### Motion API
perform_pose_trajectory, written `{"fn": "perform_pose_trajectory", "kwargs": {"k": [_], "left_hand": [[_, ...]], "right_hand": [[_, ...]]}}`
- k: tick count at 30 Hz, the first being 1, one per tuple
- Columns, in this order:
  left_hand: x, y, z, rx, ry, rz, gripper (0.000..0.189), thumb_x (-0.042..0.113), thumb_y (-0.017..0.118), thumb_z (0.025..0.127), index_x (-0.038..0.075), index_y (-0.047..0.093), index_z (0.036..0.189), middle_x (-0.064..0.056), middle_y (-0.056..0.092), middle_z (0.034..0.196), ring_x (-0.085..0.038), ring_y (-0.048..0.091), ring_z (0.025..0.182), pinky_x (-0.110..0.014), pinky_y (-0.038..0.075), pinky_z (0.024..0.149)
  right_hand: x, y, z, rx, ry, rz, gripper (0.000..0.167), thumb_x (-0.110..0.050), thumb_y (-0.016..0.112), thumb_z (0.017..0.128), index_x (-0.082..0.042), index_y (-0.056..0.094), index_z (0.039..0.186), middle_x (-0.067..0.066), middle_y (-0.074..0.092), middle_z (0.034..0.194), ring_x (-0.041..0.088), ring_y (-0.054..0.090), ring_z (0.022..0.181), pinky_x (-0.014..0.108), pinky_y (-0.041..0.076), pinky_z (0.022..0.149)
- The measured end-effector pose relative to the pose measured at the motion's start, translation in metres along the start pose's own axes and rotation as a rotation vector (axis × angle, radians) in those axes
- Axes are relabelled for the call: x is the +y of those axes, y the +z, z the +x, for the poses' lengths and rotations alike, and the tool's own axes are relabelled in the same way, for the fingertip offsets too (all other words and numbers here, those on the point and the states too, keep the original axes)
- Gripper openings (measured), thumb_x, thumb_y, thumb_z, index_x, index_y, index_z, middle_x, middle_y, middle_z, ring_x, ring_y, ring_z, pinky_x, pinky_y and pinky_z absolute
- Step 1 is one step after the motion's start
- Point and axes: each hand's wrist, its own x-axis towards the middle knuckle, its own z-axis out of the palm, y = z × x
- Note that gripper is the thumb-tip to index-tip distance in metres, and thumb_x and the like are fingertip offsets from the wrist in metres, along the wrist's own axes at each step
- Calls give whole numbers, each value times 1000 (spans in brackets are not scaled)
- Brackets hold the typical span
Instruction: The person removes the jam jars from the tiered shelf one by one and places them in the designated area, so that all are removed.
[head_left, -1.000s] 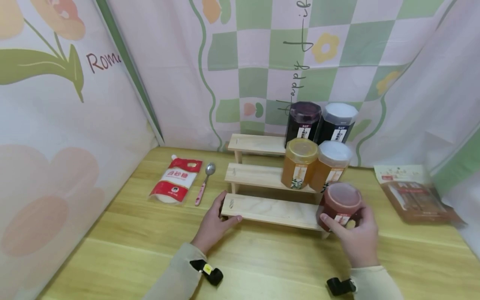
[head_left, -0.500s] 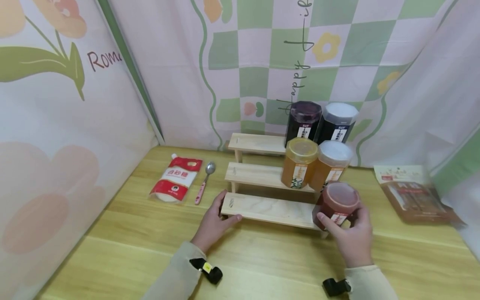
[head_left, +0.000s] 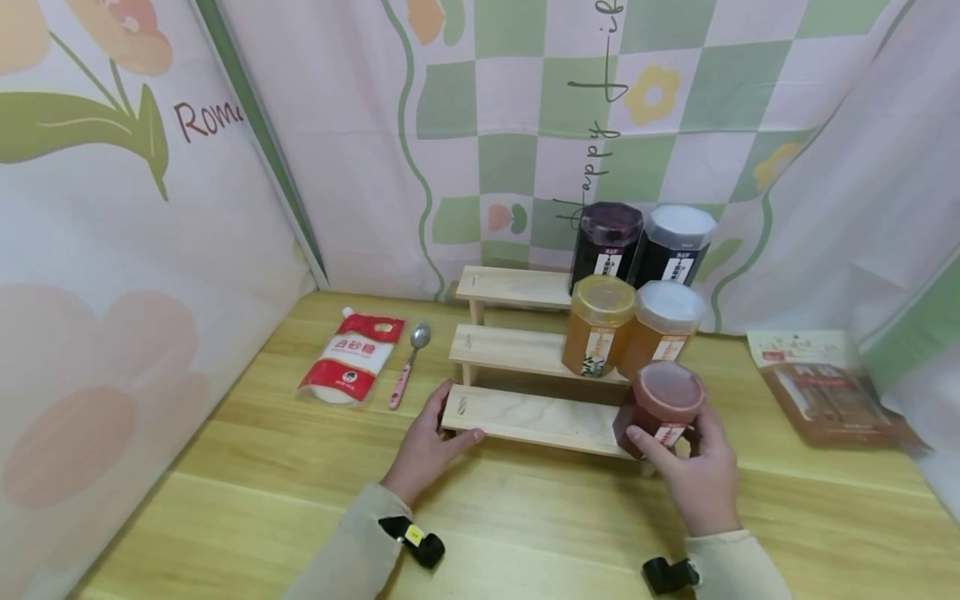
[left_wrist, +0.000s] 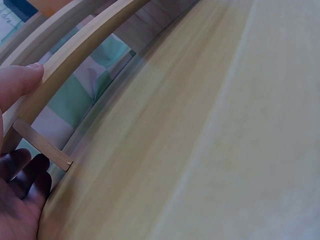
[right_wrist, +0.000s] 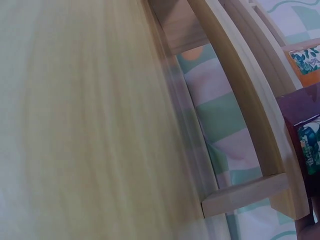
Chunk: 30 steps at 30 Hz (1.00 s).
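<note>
A three-tiered wooden display rack (head_left: 525, 415) stands on the table. My left hand (head_left: 427, 446) holds the left end of its lowest tier. In the left wrist view the thumb (left_wrist: 22, 82) lies on the board's edge and the other fingers curl below, by the rack's leg. At the right end of that tier, my right hand (head_left: 705, 475) grips a dark red octagonal jar (head_left: 663, 400), thumb in front and fingers round its right side. The right wrist view catches only part of the jar (right_wrist: 297, 112), its base close to the board; firm contact is hard to tell.
Two amber jars (head_left: 600, 325) stand on the middle tier's right half, two dark jars (head_left: 607, 242) on the top tier. Left of the rack lie a red-and-white sugar pouch (head_left: 352, 358) and a spoon (head_left: 409, 367). A brown package (head_left: 832, 392) lies at right.
My right hand has shifted the dark red jar a little left along the lowest tier. My left hand has stayed in place on the rack.
</note>
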Motion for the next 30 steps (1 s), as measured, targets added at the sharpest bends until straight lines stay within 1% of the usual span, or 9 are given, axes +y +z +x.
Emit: {"fn": "perform_pose_trajectory", "kwargs": {"k": [6, 10, 16, 21, 25, 30], "left_hand": [[-1, 0, 1, -5, -1, 23, 98, 34, 81, 86, 13, 21, 161, -11, 39, 157, -31, 37, 144, -50, 31, 117], [-2, -1, 1, -5, 3, 37, 99, 36, 81, 86, 12, 20, 161, -12, 39, 157, -32, 37, 144, -50, 32, 117], [-4, -1, 1, -4, 4, 39, 100, 37, 81, 86, 12, 20, 161, -12, 39, 157, -31, 37, 143, -49, 32, 117], [-4, -2, 1, 0, 0, 31, 99, 36, 81, 85, 13, 20, 161, -11, 38, 158, -31, 36, 145, -49, 29, 118], [-5, -1, 1, -4, 2, 32, 100, 37, 81, 85, 13, 20, 161, -11, 38, 158, -30, 36, 144, -48, 30, 118], [-9, 3, 1, -5, 2, 24, 100, 39, 81, 85, 13, 21, 161, -13, 38, 158, -32, 36, 144, -49, 31, 118]], "right_hand": [[1, 0, -1, 8, 7, 10, 76, -9, 88, 77, -14, 52, 143, -2, 57, 129, 6, 52, 109, 9, 42, 90], [-1, 2, -2, 18, 3, 12, 76, -9, 88, 76, -11, 51, 143, -1, 57, 127, 7, 53, 107, 9, 43, 88], [-3, 5, -3, 34, -4, 21, 78, -7, 89, 75, -11, 50, 143, -1, 57, 126, 8, 53, 106, 9, 43, 88], [-3, 7, -4, 29, 9, 14, 79, -9, 89, 76, -11, 49, 144, 0, 57, 127, 8, 52, 107, 9, 42, 88], [-3, 5, -3, 17, 24, 2, 80, -10, 89, 76, -11, 47, 145, 2, 56, 129, 8, 52, 108, 8, 43, 87], [1, 1, -4, -22, 45, -39, 84, -13, 88, 78, -9, 42, 148, 6, 53, 134, 6, 50, 109, 6, 43, 86]]}}
